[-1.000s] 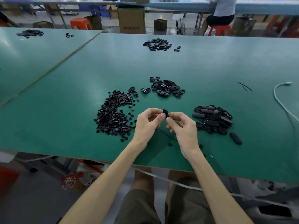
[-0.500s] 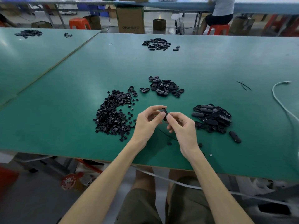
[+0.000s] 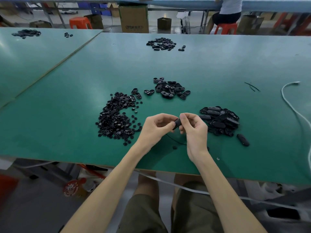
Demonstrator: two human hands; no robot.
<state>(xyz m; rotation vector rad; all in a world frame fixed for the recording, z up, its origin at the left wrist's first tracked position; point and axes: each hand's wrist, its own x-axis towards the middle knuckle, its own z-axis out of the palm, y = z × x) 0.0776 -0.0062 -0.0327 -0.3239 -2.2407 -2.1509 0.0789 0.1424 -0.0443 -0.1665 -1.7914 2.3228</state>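
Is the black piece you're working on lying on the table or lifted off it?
Lifted off: left hand and right hand pinch the black piece above the green table.

Black part [image 3: 177,123] — lower, tilted; right grip [image 3: 193,132] higher

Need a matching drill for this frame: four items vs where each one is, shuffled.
1 white cable
2 black oval part
3 pile of oval shells
4 pile of small round pieces

A pinched between left hand and right hand
B left of both hands
C far right of the table
D just right of both hands

Pairs: 1-C, 2-A, 3-D, 4-B
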